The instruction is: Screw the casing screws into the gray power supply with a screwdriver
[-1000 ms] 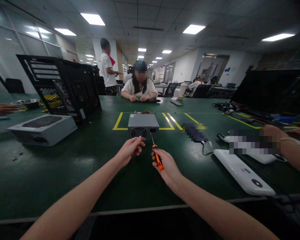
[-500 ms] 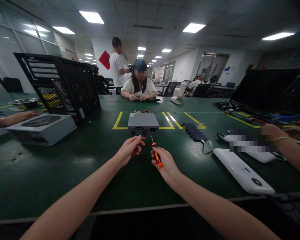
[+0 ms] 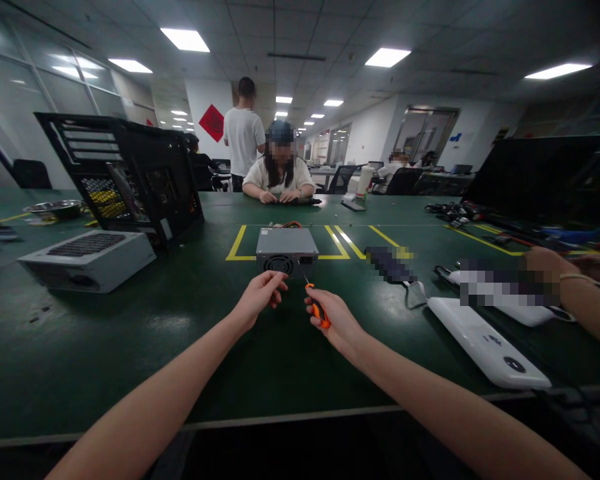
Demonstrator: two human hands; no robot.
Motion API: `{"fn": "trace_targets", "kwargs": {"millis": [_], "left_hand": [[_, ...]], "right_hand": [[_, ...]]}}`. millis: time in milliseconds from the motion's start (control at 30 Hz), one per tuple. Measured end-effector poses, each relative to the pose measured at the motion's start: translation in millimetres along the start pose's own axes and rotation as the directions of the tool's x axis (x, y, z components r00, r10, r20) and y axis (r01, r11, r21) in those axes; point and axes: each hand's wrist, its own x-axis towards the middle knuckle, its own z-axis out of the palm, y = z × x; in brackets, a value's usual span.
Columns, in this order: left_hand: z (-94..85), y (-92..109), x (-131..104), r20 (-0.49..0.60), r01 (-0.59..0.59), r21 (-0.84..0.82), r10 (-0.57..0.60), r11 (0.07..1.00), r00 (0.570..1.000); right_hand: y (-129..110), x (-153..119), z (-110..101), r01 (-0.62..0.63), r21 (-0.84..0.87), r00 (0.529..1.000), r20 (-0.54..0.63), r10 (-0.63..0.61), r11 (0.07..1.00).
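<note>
In the head view, a gray metal box [image 3: 287, 241] is sitting on the green table [image 3: 280, 373]. In front of the box, the right hand [image 3: 336, 317] is gripping an orange screwdriver [image 3: 319, 311], pointing it at the box. The left hand [image 3: 257, 295] is curling near the box; I can't tell whether it is holding anything. A black computer case [image 3: 143, 167] is standing left of the box.

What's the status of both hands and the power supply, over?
Right hand gripping screwdriver, tip near power supply. Left hand loosely curled, contact unclear. Power supply on green table; left hand partly covering fan grille.
</note>
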Motion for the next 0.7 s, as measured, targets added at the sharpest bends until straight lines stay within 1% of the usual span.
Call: {"fn": "trace_targets", "kwargs": {"millis": [100,167,233,300,333,367,433,500,567,633,700], "left_hand": [[-1.5,-1.0,3.5,-0.04,-0.083,0.149,0.09,0.985,0.995],[-3.1,-1.5,6.8,-0.071,-0.181,0.277,0.208,0.944,0.976],[-4.3,-0.8,10.5,-0.08,-0.302,0.421,0.366,0.856,0.927],[-4.2,1.3,14.5,-0.038,-0.403,0.566,0.511,0.719,0.859],[-3.6,2.8,16.5,-0.002,-0.433,0.635,0.562,0.639,0.827],[-2.4,4.3,18.4,0.037,-0.448,0.699,0.597,0.557,0.801],[1.4,6.9,21.4,0.1,-0.435,0.805,0.63,0.404,0.77],[6.5,8.5,23.4,0.134,-0.397,0.874,0.646,0.28,0.751],[11.5,8.2,24.8,0.18,-0.379,0.911,0.669,0.163,0.721],[14.1,5.8,26.6,0.233,-0.378,0.923,0.683,0.068,0.693],[13.1,1.4,28.9,0.266,-0.382,0.924,0.673,0.028,0.691]], "right_hand": [[-1.0,4.0,-6.0,0.011,-0.008,1.0,0.008,-0.011,1.0],[-0.8,5.8,-9.7,0.003,-0.006,1.0,0.031,-0.002,1.0],[-0.3,6.9,-12.0,-0.017,-0.001,0.997,0.07,0.017,1.0],[0.4,7.5,-12.1,-0.036,0.005,0.994,0.103,0.036,0.999],[0.7,7.5,-11.4,-0.04,0.011,0.993,0.113,0.038,0.999],[1.1,7.4,-10.3,-0.036,0.019,0.992,0.118,0.034,0.999],[2.1,6.6,-7.4,-0.016,0.036,0.994,0.11,0.012,0.999],[3.0,5.4,-4.4,0.004,0.045,0.995,0.099,-0.008,0.999],[3.5,3.9,-2.2,0.012,0.048,0.995,0.097,-0.016,0.999],[3.5,2.7,-1.0,-0.002,0.051,0.993,0.115,-0.004,0.999],[3.2,2.6,-0.7,-0.031,0.047,0.99,0.14,0.024,0.998]]}}
